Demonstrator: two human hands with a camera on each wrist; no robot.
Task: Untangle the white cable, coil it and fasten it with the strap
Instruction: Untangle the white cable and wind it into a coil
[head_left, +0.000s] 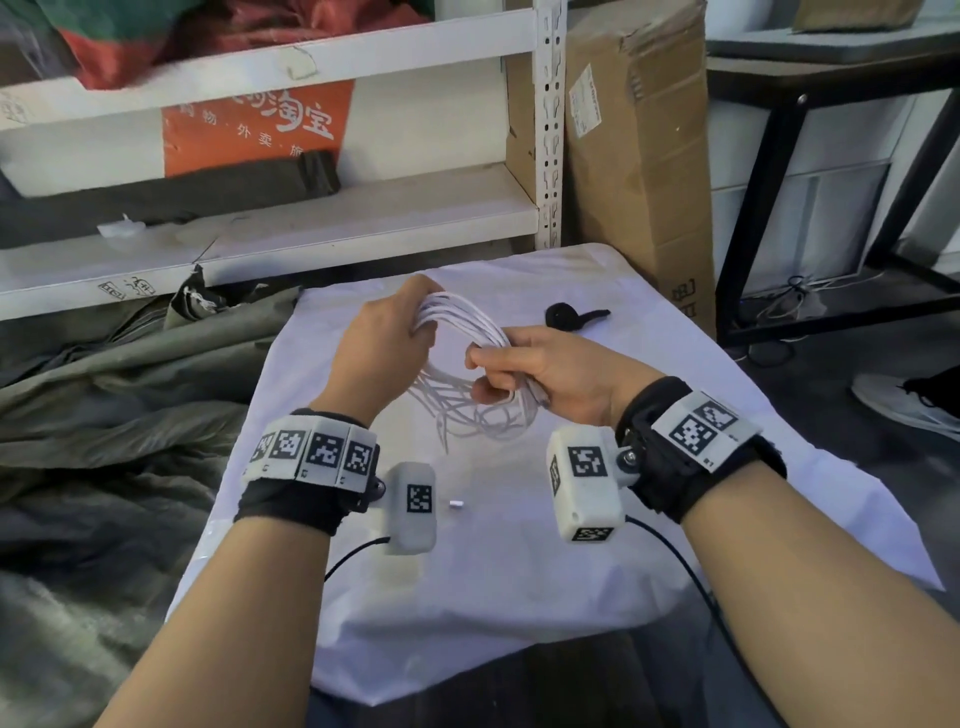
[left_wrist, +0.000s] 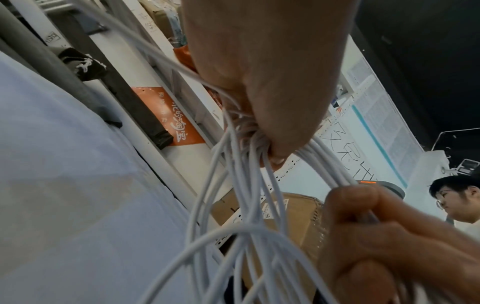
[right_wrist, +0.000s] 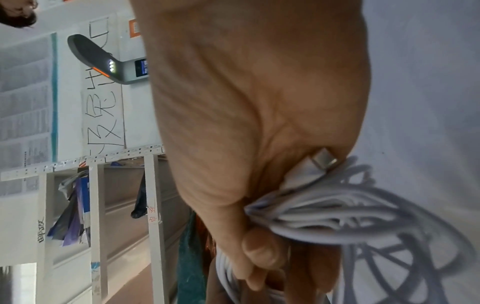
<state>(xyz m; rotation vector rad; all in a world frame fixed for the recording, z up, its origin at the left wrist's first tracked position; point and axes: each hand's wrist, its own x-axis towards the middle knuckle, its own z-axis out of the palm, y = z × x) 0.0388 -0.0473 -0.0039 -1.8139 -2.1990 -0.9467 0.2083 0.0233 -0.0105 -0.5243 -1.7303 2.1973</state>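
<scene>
The white cable (head_left: 462, 338) is gathered into a loose coil of several loops, held above the white cloth (head_left: 519, 571). My left hand (head_left: 395, 325) grips the far end of the coil, its fingers curled round the strands (left_wrist: 249, 135). My right hand (head_left: 511, 371) grips the near right side of the coil (right_wrist: 311, 211), with a metal plug (right_wrist: 324, 159) tucked against its palm. Loose loops (head_left: 467, 415) hang below both hands. The black strap (head_left: 571, 314) lies on the cloth beyond my right hand, untouched. A small white plug end (head_left: 456, 504) lies on the cloth between my wrists.
A white metal shelf unit (head_left: 311, 228) stands behind the cloth, with an orange bag (head_left: 249, 124) on it. A tall cardboard box (head_left: 639, 156) leans at the back right. Grey fabric (head_left: 104, 389) is heaped to the left. Another person (left_wrist: 457, 199) is nearby.
</scene>
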